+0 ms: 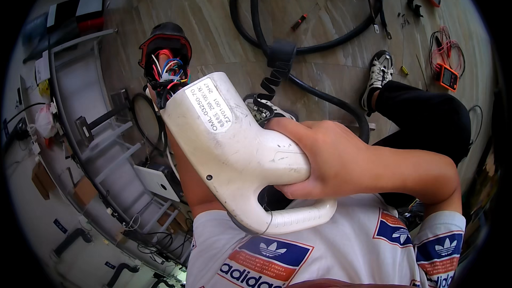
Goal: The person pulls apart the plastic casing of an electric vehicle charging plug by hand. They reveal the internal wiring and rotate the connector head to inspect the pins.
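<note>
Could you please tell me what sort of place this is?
Probably a repair workshop: an orange test meter, a screwdriver and a thick black cable lie on the floor.

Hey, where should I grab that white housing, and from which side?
Probably the slim curved handle of the white housing, from the lower right: a gap parts it from the thick stub that the right hand grips, and exposed wires show at the opposite, upper-left end.
</note>
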Available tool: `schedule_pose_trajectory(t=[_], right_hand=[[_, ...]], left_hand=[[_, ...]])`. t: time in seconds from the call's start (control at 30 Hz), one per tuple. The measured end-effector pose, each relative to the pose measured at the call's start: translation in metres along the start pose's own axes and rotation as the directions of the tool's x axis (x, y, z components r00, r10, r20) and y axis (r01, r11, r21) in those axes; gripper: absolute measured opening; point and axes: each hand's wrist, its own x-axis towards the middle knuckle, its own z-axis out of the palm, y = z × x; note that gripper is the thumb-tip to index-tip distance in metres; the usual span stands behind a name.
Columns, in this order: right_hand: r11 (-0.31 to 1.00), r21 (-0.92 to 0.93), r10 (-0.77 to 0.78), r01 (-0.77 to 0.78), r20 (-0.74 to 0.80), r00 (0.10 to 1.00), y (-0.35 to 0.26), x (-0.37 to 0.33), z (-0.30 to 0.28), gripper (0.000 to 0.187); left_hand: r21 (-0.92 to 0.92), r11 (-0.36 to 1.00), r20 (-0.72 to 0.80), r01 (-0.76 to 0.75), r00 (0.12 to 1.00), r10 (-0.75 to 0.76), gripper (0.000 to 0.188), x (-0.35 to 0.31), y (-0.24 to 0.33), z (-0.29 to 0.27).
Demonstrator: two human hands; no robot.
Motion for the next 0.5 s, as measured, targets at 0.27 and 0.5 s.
schedule_pose_trajectory(t=[0.27, 0.5], right_hand=[[0.995, 0.094, 0.014, -0.017, 0.042, 0.999, 0.003, 0.003, -0.010, 0.061], [0.980, 0.196, 0.024, -0.047, 0.118, 0.993, 0.001, 0.006, -0.033, 0.064]], left_hand=[[0.175, 0.967, -0.023, -0.185, 0.981, 0.192, 0.071, -0.001, -0.035, 0.002], [0.639, 0.714, -0.274, -0.287, 0.783, 0.559, 0.087, 0.029, -0.069, 0.030]])
